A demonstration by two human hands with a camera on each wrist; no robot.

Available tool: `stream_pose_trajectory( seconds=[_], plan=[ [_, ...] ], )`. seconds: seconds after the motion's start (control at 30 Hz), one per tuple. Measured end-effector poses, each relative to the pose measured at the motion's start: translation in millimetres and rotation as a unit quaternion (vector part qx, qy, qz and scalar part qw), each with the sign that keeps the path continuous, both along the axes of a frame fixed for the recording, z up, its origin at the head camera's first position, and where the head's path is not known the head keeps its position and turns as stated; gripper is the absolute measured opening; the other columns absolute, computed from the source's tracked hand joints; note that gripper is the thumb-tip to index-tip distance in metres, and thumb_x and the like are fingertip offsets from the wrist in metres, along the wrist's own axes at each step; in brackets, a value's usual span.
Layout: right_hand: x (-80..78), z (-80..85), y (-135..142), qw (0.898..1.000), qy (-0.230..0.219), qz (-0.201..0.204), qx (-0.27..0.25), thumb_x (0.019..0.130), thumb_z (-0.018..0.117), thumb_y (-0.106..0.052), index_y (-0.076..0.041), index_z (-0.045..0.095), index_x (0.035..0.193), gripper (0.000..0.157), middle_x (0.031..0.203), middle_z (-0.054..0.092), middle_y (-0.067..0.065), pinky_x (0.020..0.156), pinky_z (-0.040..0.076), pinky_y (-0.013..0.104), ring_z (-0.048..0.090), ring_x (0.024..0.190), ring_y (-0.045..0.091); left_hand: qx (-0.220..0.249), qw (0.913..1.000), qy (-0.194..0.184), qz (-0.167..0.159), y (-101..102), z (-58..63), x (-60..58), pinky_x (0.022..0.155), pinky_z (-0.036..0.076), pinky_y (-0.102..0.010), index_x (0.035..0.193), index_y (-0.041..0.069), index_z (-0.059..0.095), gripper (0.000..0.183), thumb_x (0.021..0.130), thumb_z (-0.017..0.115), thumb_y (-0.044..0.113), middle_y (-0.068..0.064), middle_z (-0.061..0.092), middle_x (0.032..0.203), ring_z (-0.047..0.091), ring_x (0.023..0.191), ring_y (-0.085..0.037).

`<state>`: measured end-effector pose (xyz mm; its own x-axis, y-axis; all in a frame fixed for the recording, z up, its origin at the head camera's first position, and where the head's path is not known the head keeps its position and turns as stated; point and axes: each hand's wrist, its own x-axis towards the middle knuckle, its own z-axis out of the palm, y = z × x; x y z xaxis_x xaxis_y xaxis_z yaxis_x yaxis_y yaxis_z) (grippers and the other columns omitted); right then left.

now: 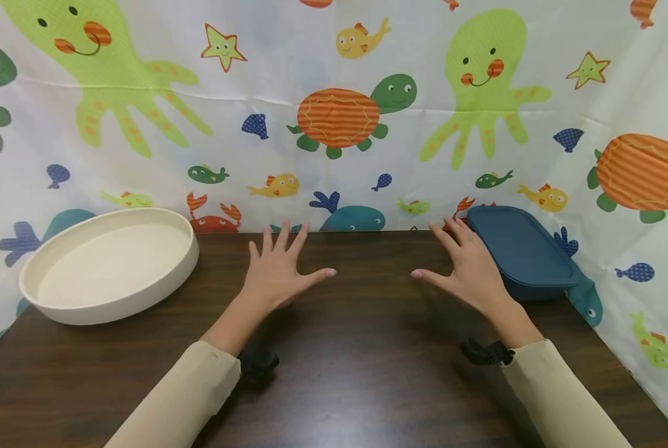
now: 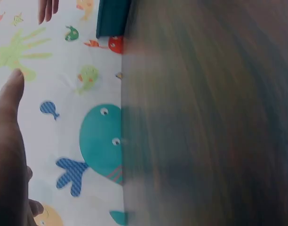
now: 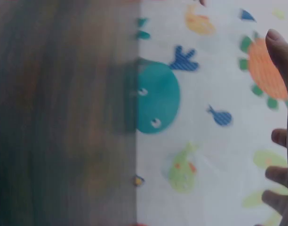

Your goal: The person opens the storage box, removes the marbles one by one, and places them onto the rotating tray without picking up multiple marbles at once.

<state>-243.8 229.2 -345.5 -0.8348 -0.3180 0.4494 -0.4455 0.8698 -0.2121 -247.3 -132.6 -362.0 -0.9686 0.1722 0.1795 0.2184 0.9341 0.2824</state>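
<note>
Both hands hover above a dark wooden table, apart from each other, palms facing forward and down. My left hand (image 1: 277,272) has its fingers spread and its thumb pointing inward; nothing is in it. To its left stands a round cream tray (image 1: 109,261) with a low rim. My right hand (image 1: 470,267), also spread and holding nothing, is nearest to a dark blue lidded box (image 1: 526,249) and overlaps its left edge in the head view. In the left wrist view the left thumb (image 2: 10,103) shows at the side, and the right thumb (image 3: 280,56) appears in the right wrist view.
The brown table (image 1: 345,373) ends at the back against a white curtain (image 1: 266,149) printed with sea animals, which also runs along both sides. Dark wrist straps (image 1: 486,351) sit at the cuffs of light sleeves.
</note>
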Motion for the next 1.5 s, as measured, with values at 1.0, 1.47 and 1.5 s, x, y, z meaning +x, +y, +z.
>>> stream_pose_trajectory(
  seconds=[1.0,1.47,1.5],
  plan=[
    [-1.9,1.3,102.8,0.977,0.036,-0.130,-0.163,0.094,0.061,-0.053,-0.016,0.043,0.155,0.074,0.162,0.036,0.019,0.109,0.030,0.076,0.033,0.147,0.049,0.145,0.9881,0.003,-0.050,113.9,8.1,6.2,0.123,0.006,-0.070,0.164,0.028,0.006,0.098,0.090,0.048,0.076,-0.009,0.007,0.172,0.006,0.157,-0.042],
    [-3.4,-22.9,137.6,0.939,0.045,-0.262,-0.219,0.097,0.050,-0.058,-0.008,0.052,0.147,0.071,0.155,0.045,0.021,0.120,0.027,0.062,0.037,0.146,0.042,0.308,0.9500,-0.023,-0.046,166.8,-24.8,2.7,0.122,0.028,-0.060,0.164,0.026,0.016,0.084,0.096,0.050,0.063,-0.004,0.021,0.170,0.028,0.154,-0.036],
    [-3.6,-24.0,138.8,0.938,0.045,-0.266,-0.220,0.097,0.050,-0.058,-0.008,0.053,0.147,0.071,0.155,0.046,0.022,0.121,0.027,0.062,0.037,0.145,0.042,0.320,0.9461,-0.025,-0.048,170.1,-26.8,2.6,0.122,0.029,-0.060,0.164,0.027,0.016,0.083,0.097,0.050,0.062,-0.004,0.021,0.170,0.028,0.154,-0.035]
  ],
)
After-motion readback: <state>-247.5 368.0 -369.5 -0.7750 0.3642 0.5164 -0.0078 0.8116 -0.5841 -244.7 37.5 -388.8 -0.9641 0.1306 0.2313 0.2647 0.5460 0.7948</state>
